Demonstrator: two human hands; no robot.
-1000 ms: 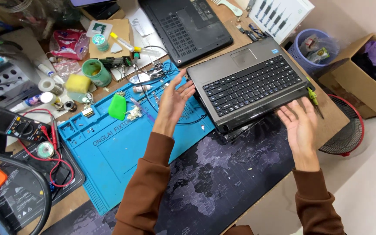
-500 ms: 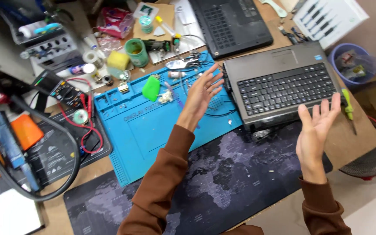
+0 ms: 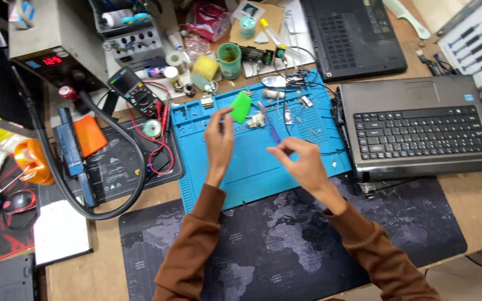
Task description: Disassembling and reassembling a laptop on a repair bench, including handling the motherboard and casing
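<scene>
My left hand (image 3: 218,142) reaches up over the blue silicone work mat (image 3: 252,173). Its fingertips are at the left edge of a green pick (image 3: 241,106) lying on the mat, and the fingers are apart. My right hand (image 3: 302,161) hovers over the middle of the mat. Its thumb and forefinger are pinched at the near end of a thin purple pry tool (image 3: 269,120). Small screws and loose parts (image 3: 302,103) lie scattered on the mat's far right corner.
A grey laptop base with keyboard (image 3: 419,131) lies right of the mat, a black laptop (image 3: 352,36) behind it. A multimeter (image 3: 135,95), power supply (image 3: 51,58), green cup (image 3: 230,58) and yellow sponge (image 3: 205,67) crowd the far left. A dark map desk mat (image 3: 285,245) lies nearest me.
Both hands have left the laptop and come in over the blue mat. The left went to the green pick, the right to the purple tool. The view has swung left.
</scene>
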